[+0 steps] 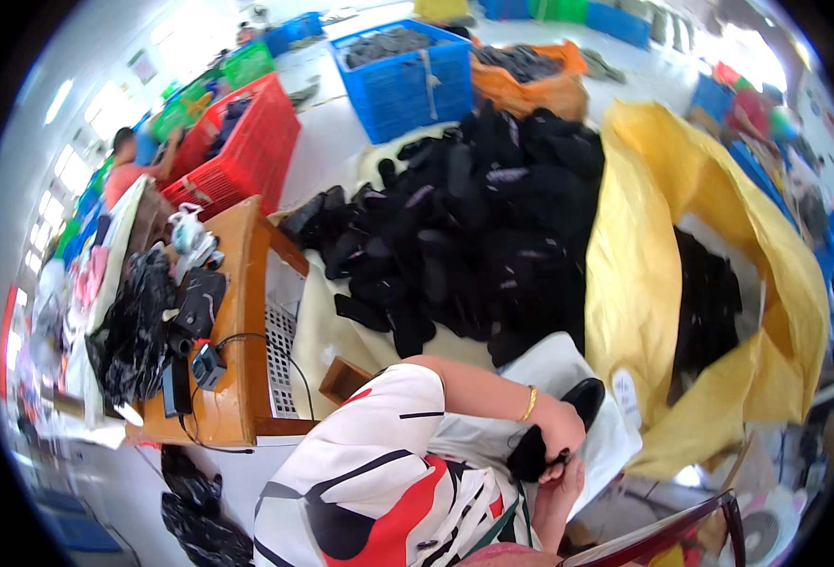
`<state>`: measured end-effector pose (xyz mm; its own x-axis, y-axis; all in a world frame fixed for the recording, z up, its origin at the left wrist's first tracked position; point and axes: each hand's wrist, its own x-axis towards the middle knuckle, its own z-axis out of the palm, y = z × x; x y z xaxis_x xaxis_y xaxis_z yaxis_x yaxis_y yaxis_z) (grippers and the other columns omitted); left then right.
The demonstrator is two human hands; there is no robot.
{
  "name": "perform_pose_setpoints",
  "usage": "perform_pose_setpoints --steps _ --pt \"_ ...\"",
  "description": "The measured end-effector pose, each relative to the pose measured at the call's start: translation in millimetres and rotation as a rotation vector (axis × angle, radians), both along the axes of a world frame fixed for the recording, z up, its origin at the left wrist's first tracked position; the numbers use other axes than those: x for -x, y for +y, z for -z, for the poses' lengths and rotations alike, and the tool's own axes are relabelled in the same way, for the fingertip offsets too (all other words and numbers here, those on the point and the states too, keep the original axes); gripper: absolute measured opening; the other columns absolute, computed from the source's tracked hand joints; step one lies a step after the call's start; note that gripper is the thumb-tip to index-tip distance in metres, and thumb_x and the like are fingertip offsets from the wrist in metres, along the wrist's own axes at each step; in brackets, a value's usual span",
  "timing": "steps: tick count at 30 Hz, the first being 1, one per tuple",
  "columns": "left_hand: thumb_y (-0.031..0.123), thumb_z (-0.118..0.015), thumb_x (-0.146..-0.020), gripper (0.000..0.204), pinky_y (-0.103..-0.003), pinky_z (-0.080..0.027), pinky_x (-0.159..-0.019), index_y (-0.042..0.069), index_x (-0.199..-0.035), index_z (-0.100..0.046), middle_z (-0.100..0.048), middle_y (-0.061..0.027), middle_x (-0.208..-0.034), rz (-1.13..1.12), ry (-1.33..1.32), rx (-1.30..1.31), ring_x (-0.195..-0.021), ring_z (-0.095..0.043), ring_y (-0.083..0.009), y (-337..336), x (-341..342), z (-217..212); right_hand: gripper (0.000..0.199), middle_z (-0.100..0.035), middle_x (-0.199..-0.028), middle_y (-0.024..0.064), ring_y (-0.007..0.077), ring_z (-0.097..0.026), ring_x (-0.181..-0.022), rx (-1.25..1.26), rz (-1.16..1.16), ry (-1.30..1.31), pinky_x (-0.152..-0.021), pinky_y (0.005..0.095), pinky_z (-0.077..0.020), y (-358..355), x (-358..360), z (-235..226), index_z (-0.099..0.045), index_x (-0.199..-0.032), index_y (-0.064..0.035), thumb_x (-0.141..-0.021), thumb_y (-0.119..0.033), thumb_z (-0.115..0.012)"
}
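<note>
My left hand point(560, 427), with a gold bracelet at the wrist, closes around a black sock point(528, 457) low in front of me. Just below it, my right hand point(558, 491) pinches the same dark fabric; the fingertips of both hands nearly meet. Some of the sock is hidden behind my fingers. Beneath the hands lies a white sheet or bag point(549, 364) over my lap. Another black piece point(584, 401) rests on it beside my left hand. Beyond it spreads a large heap of black socks point(473, 227).
A yellow sack point(639, 255) holding black items stands open at the right. On the left is a wooden table point(232, 378) with black plastic, cables and small devices. A red crate point(256, 142), blue crate point(403, 94) and orange sack point(540, 90) stand behind; another person works far left.
</note>
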<state>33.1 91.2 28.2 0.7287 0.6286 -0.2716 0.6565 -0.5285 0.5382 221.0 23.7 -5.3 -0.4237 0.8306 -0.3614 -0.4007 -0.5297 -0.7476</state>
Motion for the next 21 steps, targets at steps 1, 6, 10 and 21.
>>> perform_pose_setpoints --steps 1,6,10,21 --pt "0.039 -0.075 -0.066 0.034 -0.049 -0.053 -0.067 0.007 -0.08 -0.075 -0.07 -0.0153 -0.077 0.093 -0.017 0.017 -0.077 -0.068 -0.0365 -0.5 -9.6 9.9 0.02 -0.047 -0.064 -0.0025 0.0095 -0.045 -0.052 0.09 0.032 -0.087 -0.047 0.024 -0.0382 -5.6 4.1 -8.2 -0.053 -0.09 -0.0117 -0.103 -0.027 -0.052" --pt "0.043 -0.071 -0.074 0.038 -0.051 -0.048 -0.062 0.006 -0.08 -0.069 -0.066 -0.0186 -0.078 0.12 -0.168 0.198 -0.074 -0.063 -0.0394 8.7 -11.1 37.0 0.037 -0.027 -0.054 -0.0059 0.0083 -0.025 -0.045 0.206 0.292 0.038 -0.041 0.027 -0.0215 22.8 -40.7 15.3 -0.036 -0.069 -0.0176 -0.101 -0.022 -0.053" --pt "0.037 -0.073 -0.078 0.036 -0.043 -0.044 -0.062 0.003 -0.076 -0.062 -0.061 -0.0164 -0.073 0.065 -0.142 0.321 -0.068 -0.058 -0.0339 6.9 -16.6 52.3 0.04 -0.024 -0.056 -0.0078 0.0069 -0.024 -0.047 0.278 0.604 0.276 -0.044 0.025 -0.0216 53.7 -112.3 3.5 -0.035 -0.066 -0.0174 -0.102 -0.019 -0.053" --pt "0.028 -0.075 -0.079 0.037 -0.043 -0.044 -0.097 0.002 -0.104 -0.065 -0.062 -0.0149 -0.116 -0.215 -0.249 -0.204 -0.111 -0.055 -0.0341 -46.1 -15.8 17.0 0.02 -0.034 -0.063 -0.0079 0.0066 -0.028 -0.054 0.172 0.858 0.351 -0.05 0.0236 -0.0273 4.1 -185.8 22.3 -0.048 -0.082 -0.0153 -0.1 -0.017 -0.057"
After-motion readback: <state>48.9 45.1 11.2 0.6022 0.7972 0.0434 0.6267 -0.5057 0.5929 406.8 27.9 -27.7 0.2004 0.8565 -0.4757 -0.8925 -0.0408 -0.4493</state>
